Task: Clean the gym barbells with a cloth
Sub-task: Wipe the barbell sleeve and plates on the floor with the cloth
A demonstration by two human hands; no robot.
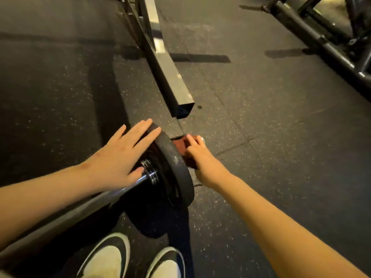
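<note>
Dark speckled gym floor point(281, 137), crossed by a square steel beam point(166, 63) ending just beyond the barbell point(80, 213). Barbell lying on the floor, reaching from lower left to a black weight plate point(180, 171) at centre. Left grip point(118, 157), a bare hand, spread flat with straight fingers on the plate's near face and rim, holding nothing. Right grip point(202, 159) curled round a reddish cloth point(180, 144), pressed against the plate's far face.

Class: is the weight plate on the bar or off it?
On: the weight plate stands on edge with the bar running into its centre.
</note>
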